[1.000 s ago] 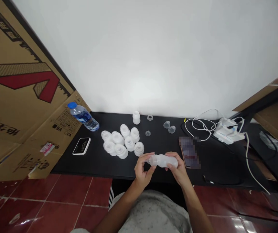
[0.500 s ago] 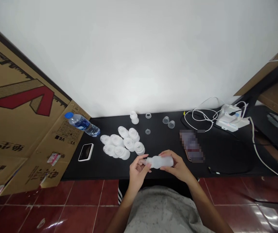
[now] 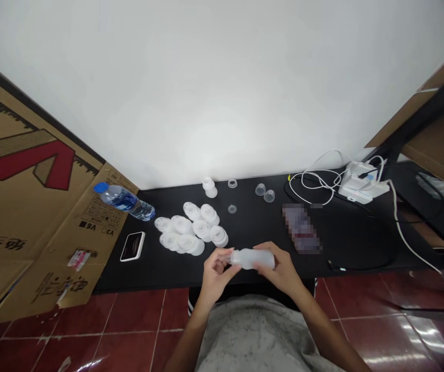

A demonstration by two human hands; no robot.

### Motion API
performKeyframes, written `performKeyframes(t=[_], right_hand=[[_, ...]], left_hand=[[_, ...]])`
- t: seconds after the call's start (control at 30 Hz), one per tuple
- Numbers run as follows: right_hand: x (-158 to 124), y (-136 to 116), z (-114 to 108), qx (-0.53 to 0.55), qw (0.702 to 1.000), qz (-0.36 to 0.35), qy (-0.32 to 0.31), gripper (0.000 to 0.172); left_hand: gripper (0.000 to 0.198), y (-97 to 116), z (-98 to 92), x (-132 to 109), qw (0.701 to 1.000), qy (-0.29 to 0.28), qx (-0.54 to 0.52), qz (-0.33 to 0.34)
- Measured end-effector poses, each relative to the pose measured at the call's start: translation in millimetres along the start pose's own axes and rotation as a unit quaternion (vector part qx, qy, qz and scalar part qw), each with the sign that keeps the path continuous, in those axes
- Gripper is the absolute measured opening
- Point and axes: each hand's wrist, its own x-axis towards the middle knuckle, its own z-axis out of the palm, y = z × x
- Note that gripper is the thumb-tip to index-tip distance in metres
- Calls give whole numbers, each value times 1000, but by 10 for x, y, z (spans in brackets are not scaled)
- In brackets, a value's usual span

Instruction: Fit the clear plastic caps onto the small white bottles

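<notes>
A small frosted white bottle lies sideways between my hands, just above the front edge of the table. My right hand is wrapped round its base end. At the neck end, on the left, my left hand has its fingers closed around the tip, where a clear piece shows faintly between them. The bottle is slightly blurred. Several similar white bottles stand in a cluster beyond my left hand. Behind them are a separate white bottle-like part, a clear ring and a small clear disc.
Two clear domed caps sit near the wall. A phone lies to the right, near white cables and a power strip. At left are a water bottle, a white boxed device and a large cardboard box.
The view has shifted a little. Both hands keep hold of the white bottle, and its neck sits slightly deeper in the left fingers. Everything on the table stays in place.
</notes>
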Motion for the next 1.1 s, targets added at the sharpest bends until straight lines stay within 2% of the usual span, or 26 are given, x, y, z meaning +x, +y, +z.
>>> performKeyframes(t=[0.07,0.1,0.23,0.33,0.4,0.47,0.53,0.57,0.63,0.7,0.83,0.87,0.97,1.1], right_hand=[[13,-7,-20,71,993,97,-5,49],[19,-14,-35,108,988,110,-16,53],[30,-37,-92,184,980,42,-67,67],[43,-24,-96,137,983,111,-58,55],[57,-25,-90,103,985,134,-30,63],[69,-45,-91,114,989,90,-18,62],[78,-69,-96,142,988,48,-37,63],[80,-77,-96,143,987,49,-47,62],[80,-80,-89,113,989,88,-48,48],[74,-79,-73,63,992,104,-30,47],[59,-126,-38,-35,999,-10,14,44],[62,-143,-24,-49,998,-20,26,42],[99,-170,41,-32,998,33,46,44],[172,-138,122,50,993,106,30,51]], left_hand=[[43,5,13,1,999,-33,-4,25],[43,4,18,6,999,-39,-7,29],[41,-22,5,36,999,-2,-32,16],[42,-34,-8,36,999,-11,-42,12],[42,-33,-3,25,999,-23,-39,9],[42,-31,8,14,999,-19,-40,8],[42,-31,16,8,999,-6,-47,12],[42,-31,18,7,999,0,-48,15],[43,-32,19,7,999,7,-44,23],[43,-29,20,6,999,13,-30,28],[43,0,25,-13,1000,4,14,25],[43,12,24,-20,999,-4,29,26],[38,53,5,-34,995,-8,84,58],[36,96,-44,-32,979,-1,161,128]])
